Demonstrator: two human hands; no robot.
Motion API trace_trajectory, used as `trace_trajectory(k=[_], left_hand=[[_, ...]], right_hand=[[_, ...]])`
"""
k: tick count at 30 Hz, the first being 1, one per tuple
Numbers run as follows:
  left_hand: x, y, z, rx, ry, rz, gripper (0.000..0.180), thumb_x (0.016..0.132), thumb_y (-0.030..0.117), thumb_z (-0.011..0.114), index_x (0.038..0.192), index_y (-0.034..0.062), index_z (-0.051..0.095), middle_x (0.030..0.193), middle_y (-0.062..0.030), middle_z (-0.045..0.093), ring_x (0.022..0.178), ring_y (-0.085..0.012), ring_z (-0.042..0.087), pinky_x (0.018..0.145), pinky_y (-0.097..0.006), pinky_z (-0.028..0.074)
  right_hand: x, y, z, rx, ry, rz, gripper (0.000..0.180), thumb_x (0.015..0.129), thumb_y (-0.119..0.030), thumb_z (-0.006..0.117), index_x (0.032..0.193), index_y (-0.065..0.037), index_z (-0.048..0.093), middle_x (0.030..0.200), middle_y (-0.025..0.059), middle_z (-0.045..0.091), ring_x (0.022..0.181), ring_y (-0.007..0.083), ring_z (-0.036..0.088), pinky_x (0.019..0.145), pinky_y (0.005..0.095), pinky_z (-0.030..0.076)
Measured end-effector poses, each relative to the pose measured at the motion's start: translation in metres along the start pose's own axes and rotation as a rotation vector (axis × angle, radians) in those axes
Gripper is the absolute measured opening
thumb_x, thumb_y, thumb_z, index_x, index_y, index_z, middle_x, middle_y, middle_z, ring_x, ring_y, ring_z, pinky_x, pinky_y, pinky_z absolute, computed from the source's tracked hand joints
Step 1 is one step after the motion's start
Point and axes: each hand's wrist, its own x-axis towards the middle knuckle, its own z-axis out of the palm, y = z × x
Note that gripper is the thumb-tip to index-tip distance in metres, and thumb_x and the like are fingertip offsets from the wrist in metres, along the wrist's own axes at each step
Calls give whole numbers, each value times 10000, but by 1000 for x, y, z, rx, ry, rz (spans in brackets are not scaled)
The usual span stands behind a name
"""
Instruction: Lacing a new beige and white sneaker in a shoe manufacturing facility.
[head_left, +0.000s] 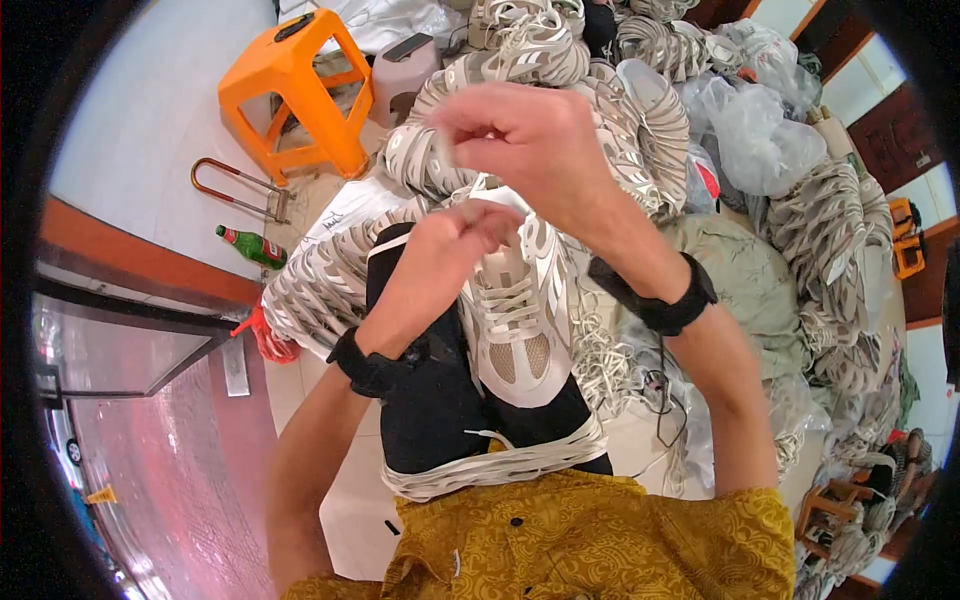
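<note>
From my remote seat I saw the white and beige sneaker [517, 318] resting on the person's black-clad lap [430, 400], toe pointing toward the yellow patterned shirt [600, 540]. The left hand [455, 240] was closed at the shoe's collar, fingers pinched on the upper near the laces. The right hand [525, 135] was raised just above it, fingertips pinched on something thin and pale that I could not make out. Both wrists wore black bands. A loose white shoe upper [500, 468] lay across the lap below the sneaker. Piles of similar white uppers [320, 285] spread around, and clear plastic bags [760, 135] at the upper right were bunched among them, their contents unclear. An orange stool [295, 90] and a green bottle [252, 247] stood on the floor to the left.
</note>
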Motion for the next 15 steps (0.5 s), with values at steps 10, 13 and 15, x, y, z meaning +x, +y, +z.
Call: trace_trajectory(k=[10,13,15], left_hand=[[6,-16,-38,-785,44,75,336,888,282,439,979,-33,512,911,-107,557,876,-224,561,775,-331,455],[10,-15,-40,-616,114,53,316,882,282,447,956,-10,542,889,-75,573,864,-198,567,747,-321,455],[11,-15,-39,298,188,-70,271,863,263,470,921,17,570,844,-83,592,837,-209,577,719,-335,446]], right_hand=[[-80,22,32,282,-281,576,362,688,-52,598,1047,-23,560,652,72,597,580,120,560,570,240,453],[-81,39,26,660,-197,768,312,735,-57,568,1029,44,549,683,88,595,596,137,561,565,252,451],[-73,52,14,708,-77,923,217,768,-79,540,911,83,554,685,96,593,574,144,560,537,253,444]])
